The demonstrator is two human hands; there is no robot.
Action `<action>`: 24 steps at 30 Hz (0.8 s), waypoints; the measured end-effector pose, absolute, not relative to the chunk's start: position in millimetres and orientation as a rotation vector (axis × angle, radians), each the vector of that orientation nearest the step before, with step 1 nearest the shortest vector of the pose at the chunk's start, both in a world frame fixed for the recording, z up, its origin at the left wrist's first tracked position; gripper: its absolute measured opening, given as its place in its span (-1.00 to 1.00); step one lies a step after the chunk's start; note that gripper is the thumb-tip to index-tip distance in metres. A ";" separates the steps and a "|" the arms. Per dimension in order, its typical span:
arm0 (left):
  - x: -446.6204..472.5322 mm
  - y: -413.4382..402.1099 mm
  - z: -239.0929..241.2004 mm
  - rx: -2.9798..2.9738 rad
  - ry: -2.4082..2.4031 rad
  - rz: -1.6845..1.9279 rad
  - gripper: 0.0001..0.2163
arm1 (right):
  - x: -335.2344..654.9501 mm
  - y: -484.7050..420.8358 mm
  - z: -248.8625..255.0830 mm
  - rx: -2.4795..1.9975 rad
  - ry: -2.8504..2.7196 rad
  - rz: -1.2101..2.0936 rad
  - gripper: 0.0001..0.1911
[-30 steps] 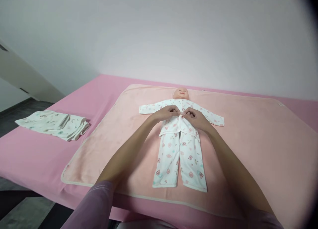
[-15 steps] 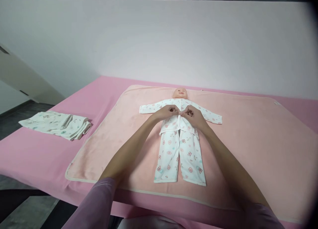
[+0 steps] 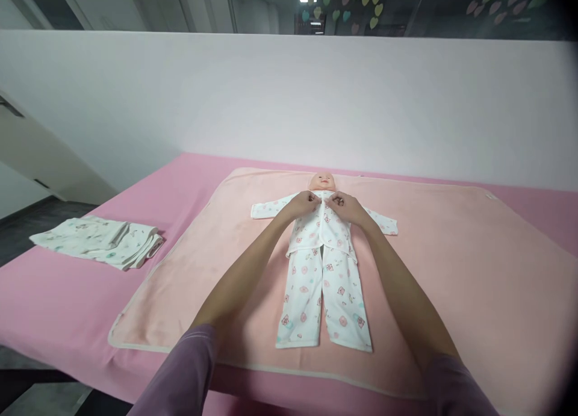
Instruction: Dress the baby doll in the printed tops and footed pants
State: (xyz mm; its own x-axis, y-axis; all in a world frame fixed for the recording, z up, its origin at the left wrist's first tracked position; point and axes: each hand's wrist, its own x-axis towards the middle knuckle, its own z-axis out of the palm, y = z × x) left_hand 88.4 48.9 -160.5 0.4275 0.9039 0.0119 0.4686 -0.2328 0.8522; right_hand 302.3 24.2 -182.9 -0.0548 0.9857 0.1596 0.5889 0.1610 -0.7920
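We record one doll (image 3: 324, 181) lying face up on one peach blanket (image 3: 451, 265), its head toward the white wall (image 3: 289, 103). It wears one white printed shirt (image 3: 316, 230) and one pair of matching trousers (image 3: 323, 301). Both shirt arms are spread out to the sides. The two trouser legs lie straight, side by side.

Two hands are present, both the person's own. The left hand (image 3: 303, 204) and the right hand (image 3: 345, 206) meet at the shirt's front opening, just below the doll's chin. Each has its fingers curled and pressed together, pinching its own side of the cloth (the fastening under the fingertips is too small for us to make out).

The blanket lies on one pink mattress (image 3: 58, 295). On the mattress, off the blanket's left edge and not touching it, sits one folded pile (image 3: 102, 240) of pale printed garments. We cannot count its pieces.
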 end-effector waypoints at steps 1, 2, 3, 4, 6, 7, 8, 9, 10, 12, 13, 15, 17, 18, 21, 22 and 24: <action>91.3 52.1 -161.3 1.869 1.172 0.659 -0.74 | 301.6 27.7 -182.7 -1.516 -1.747 0.727 -0.61; 93.2 54.6 -162.5 1.873 1.172 0.662 -0.74 | 301.6 30.4 -183.2 -1.510 -1.762 0.752 -0.61; 94.2 56.5 -164.1 1.870 1.170 0.671 -0.76 | 302.4 32.6 -184.3 -1.500 -1.776 0.786 -0.60; 94.2 58.0 -165.8 1.867 1.163 0.675 -0.78 | 303.8 34.2 -185.8 -1.488 -1.786 0.819 -0.58; 92.1 60.3 -168.5 1.854 1.139 0.658 -0.80 | 308.0 36.6 -189.4 -1.450 -1.792 0.871 -0.55; 90.4 61.3 -169.3 1.845 1.123 0.642 -0.78 | 310.2 37.6 -191.3 -1.428 -1.791 0.892 -0.54; 88.8 62.2 -169.7 1.834 1.107 0.625 -0.76 | 312.1 38.5 -193.0 -1.408 -1.784 0.911 -0.53; 87.4 62.9 -169.7 1.822 1.093 0.612 -0.74 | 313.5 39.4 -194.6 -1.394 -1.769 0.928 -0.53; 86.4 63.3 -169.3 1.809 1.083 0.605 -0.72 | 314.4 40.1 -196.0 -1.387 -1.750 0.946 -0.53; 85.7 63.1 -167.8 1.778 1.068 0.610 -0.68 | 313.8 40.8 -197.8 -1.395 -1.704 0.965 -0.53; 85.9 62.6 -167.0 1.763 1.064 0.616 -0.68 | 312.4 40.5 -198.0 -1.405 -1.678 0.960 -0.53; 87.1 61.0 -165.6 1.739 1.059 0.637 -0.68 | 306.5 37.7 -196.9 -1.441 -1.629 0.929 -0.55; 88.8 59.3 -164.9 1.728 1.053 0.661 -0.70 | 296.7 30.7 -193.3 -1.516 -1.596 0.834 -0.63; 89.7 58.5 -165.0 1.729 1.047 0.669 -0.70 | 290.6 25.6 -190.8 -1.560 -1.596 0.744 -0.68; 92.5 56.2 -167.2 1.735 1.039 0.689 -0.70 | 271.9 6.5 -181.7 -1.624 -1.678 0.387 -0.81; 93.5 55.4 -168.4 1.738 1.040 0.694 -0.71 | 267.3 0.9 -178.8 -1.625 -1.721 0.289 -0.80; 95.9 54.0 -170.8 1.742 1.067 0.720 -0.74 | 263.3 -4.7 -174.0 -1.643 -1.797 0.185 -0.75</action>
